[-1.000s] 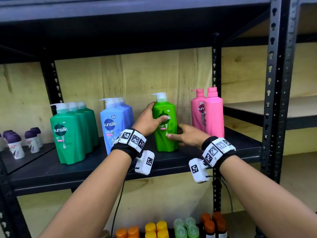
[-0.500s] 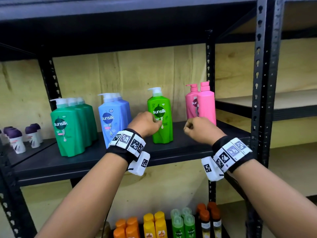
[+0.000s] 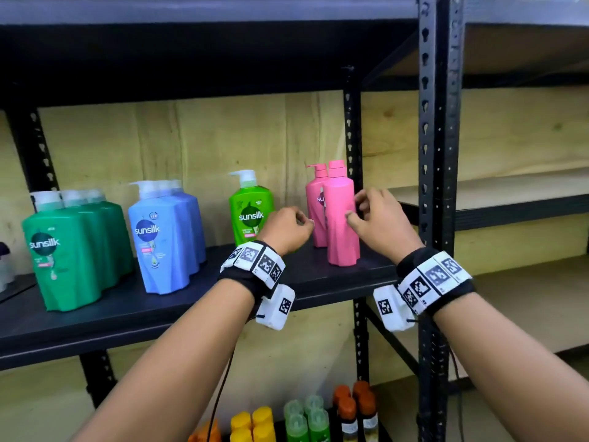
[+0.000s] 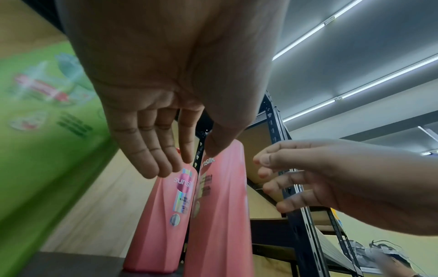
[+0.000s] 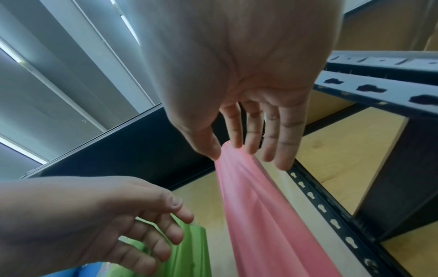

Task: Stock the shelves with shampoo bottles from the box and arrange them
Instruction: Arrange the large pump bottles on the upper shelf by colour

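Both hands loose, empty — left hand (image 3: 287, 229), right hand (image 3: 381, 220) flanking front pink bottle (image 3: 341, 218).

Right hand (image 5: 239, 90) reaching with loose fingers around the top of a pink bottle (image 5: 255, 206); left hand (image 5: 94, 221) hangs open by a green bottle (image 5: 189, 249).

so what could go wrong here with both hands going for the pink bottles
The front pink bottle stands close to the shelf's front edge; a nudge from the right hand could tip it off. The left hand reaches past the light green bottle and might knock it.
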